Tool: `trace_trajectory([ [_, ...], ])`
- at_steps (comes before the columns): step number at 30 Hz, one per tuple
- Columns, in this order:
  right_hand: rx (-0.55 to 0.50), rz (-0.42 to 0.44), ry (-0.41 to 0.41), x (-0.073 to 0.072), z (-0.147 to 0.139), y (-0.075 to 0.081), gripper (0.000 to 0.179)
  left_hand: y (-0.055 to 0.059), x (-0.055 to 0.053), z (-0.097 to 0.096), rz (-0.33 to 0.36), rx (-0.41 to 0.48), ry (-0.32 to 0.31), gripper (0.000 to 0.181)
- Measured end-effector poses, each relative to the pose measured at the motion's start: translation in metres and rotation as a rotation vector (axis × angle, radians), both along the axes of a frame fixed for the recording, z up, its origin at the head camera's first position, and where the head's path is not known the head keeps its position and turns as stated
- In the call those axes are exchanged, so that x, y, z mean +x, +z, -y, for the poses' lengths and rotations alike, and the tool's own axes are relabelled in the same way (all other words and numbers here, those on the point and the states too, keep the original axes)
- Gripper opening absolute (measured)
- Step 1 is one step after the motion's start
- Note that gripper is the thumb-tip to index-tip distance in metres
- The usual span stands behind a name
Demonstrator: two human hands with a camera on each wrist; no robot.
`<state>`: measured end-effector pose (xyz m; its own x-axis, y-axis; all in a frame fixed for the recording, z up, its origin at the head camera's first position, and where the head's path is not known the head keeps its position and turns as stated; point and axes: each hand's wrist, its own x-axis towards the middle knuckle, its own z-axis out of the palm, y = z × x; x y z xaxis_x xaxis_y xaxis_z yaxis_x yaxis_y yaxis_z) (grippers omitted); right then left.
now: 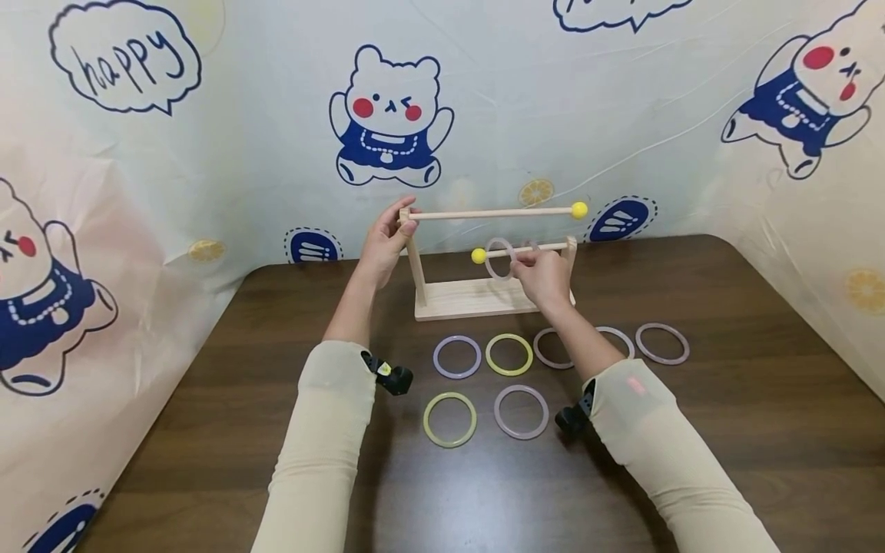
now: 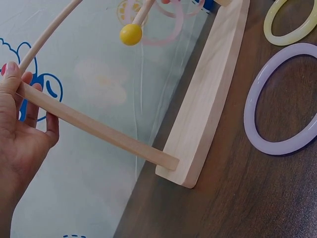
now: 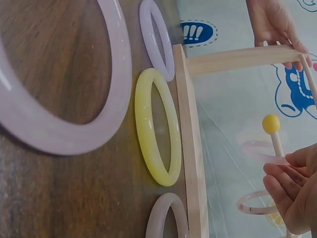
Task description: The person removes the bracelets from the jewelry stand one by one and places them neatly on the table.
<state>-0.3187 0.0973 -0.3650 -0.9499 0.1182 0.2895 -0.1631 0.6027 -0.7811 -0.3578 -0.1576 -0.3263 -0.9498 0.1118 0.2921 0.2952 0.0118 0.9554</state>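
A wooden stand (image 1: 477,302) has two posts, each with a rod tipped by a yellow ball. My left hand (image 1: 385,244) grips the top of its left post, thumb in front and fingers behind. At the lower rod, my right hand (image 1: 545,278) pinches a pale pink ring (image 3: 265,157) between thumb and fingers. This ring encircles the rod near its yellow ball (image 1: 479,256). Farther along the same rod hangs a second ring (image 3: 255,212), mostly hidden by my right hand in the head view. The upper rod (image 1: 494,213) carries no ring.
Several rings lie flat on the brown table (image 1: 276,430) before the stand: a purple ring (image 1: 457,377), a yellow ring (image 1: 508,374), a nearer yellow ring (image 1: 449,445), and pinkish ones such as a ring (image 1: 522,437). A printed cloth (image 1: 263,138) hangs behind.
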Motion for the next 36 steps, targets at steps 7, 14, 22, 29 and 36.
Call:
trace_trajectory([
  [7, -0.055, 0.043, 0.027, 0.0, 0.0, 0.002, 0.02, 0.0, 0.001, 0.0, 0.006, -0.01, -0.006, 0.046],
  [14, -0.112, 0.06, 0.063, 0.0, 0.002, 0.003, 0.021, 0.0, 0.001, 0.001, 0.0, -0.007, -0.002, 0.045],
  [22, -0.187, 0.137, 0.124, 0.0, 0.004, 0.009, 0.021, -0.001, 0.0, 0.001, -0.013, -0.006, 0.01, 0.043],
  [29, -0.205, 0.155, 0.174, 0.003, 0.007, 0.017, 0.022, -0.001, -0.001, 0.0, -0.009, 0.015, 0.001, 0.044],
  [36, -0.212, 0.165, 0.213, 0.007, 0.008, 0.019, 0.02, 0.0, 0.0, 0.0, 0.001, 0.01, -0.003, 0.045],
])
